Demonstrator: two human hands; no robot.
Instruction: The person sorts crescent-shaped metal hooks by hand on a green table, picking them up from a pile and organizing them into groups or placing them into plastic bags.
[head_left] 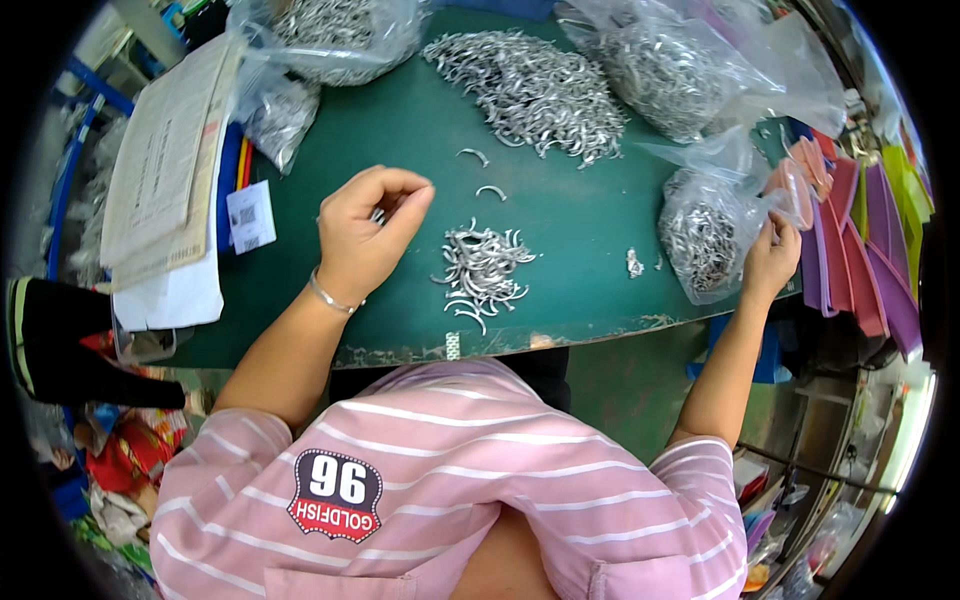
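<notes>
My left hand [372, 228] is curled closed above the green table, left of a small pile of curved silver metal pieces [484, 264]. A bit of shiny metal shows between its fingers; how many pieces it holds is hidden. Two single curved pieces, one nearer [491, 191] and one farther [474, 156], lie beyond the small pile. Over at the right, my right hand [772, 258] has its fingers closed at the edge of a clear plastic bag [708, 235] with similar metal pieces inside. Its fingertips are partly hidden.
A large heap of metal pieces [540, 90] covers the far middle of the green table [390, 130]. Filled clear bags stand at the back left [335, 40] and back right [665, 85]. Papers [165, 170] lie left; pink and purple bins [850, 235] line the right.
</notes>
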